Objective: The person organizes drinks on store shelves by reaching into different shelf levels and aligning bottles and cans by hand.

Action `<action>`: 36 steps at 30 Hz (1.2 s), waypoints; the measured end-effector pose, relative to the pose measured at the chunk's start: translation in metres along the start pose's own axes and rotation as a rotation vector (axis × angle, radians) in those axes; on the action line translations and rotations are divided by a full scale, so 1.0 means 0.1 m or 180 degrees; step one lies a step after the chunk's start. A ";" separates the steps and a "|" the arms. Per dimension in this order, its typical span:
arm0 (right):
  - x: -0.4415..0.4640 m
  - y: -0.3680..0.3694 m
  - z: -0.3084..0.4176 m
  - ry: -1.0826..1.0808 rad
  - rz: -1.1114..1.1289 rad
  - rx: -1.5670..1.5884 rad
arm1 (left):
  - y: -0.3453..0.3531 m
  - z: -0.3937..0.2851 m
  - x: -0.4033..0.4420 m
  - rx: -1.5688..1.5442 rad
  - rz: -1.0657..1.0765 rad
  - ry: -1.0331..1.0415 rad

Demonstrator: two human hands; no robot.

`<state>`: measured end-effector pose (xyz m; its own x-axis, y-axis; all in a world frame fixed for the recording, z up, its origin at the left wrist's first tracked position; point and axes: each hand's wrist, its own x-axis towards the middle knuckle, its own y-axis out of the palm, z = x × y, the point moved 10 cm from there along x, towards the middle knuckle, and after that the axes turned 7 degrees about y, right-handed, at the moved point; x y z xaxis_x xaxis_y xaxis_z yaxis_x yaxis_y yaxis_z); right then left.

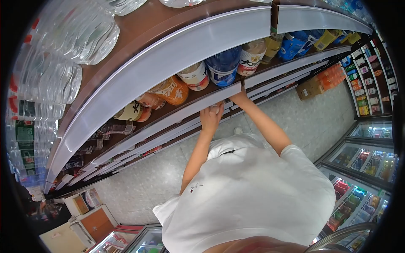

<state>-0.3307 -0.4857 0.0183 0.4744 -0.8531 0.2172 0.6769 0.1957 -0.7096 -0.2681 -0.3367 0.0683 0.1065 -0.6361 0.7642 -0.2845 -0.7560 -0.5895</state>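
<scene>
My left hand (211, 118) is at the front of a shelf below the bottle row, its fingers curled round something small and pale that I cannot make out. To its right, my right hand (240, 97) reaches in at the grey shelf edge strip (211, 101), with its fingers mostly hidden behind the strip. Just above both hands stand a bottle with a blue label (223, 67), a bottle with a white and red label (252, 59), another white-labelled bottle (195, 76) and an orange drink bottle (171, 90).
Large clear water bottles (90, 38) stand on the upper shelf at left. Grey tiled floor (143, 185) lies below the rack. Cardboard boxes (310, 88) sit on the floor at the far end. Glass-door drink coolers (358, 160) line the right side.
</scene>
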 end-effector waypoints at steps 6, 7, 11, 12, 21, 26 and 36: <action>0.02 0.39 0.20 -0.0138 0.0813 -0.0159 | -0.18 -0.14 0.17 -0.0121 -0.0075 0.0257; 0.01 0.48 0.21 -0.0341 0.0684 -0.0313 | -0.19 -0.13 0.15 -0.0113 -0.0080 0.0252; 0.03 0.62 0.18 -0.0337 0.1065 -0.0224 | -0.16 -0.08 0.10 -0.0184 -0.0142 0.0238; 0.04 0.58 0.19 -0.0335 0.1051 -0.0225 | -0.17 -0.09 0.11 -0.0208 -0.0186 0.0255; -0.13 -0.38 0.03 0.0065 -0.0030 0.1048 | 0.12 -0.29 0.27 -0.0309 0.0135 0.0593; -0.23 -0.46 -0.36 0.0767 0.0183 0.1554 | 0.40 -0.28 0.39 -0.0192 0.0374 0.0581; -0.30 -0.60 -0.45 0.0830 -0.0204 0.1377 | 0.95 0.03 0.38 -0.0457 0.1784 -0.0414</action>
<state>-0.4109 -0.4941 0.0240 0.3052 -0.9516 0.0375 0.8974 0.2742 -0.3458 -0.2881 -0.4334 0.0406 0.0161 -0.9529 0.3028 -0.4562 -0.2765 -0.8459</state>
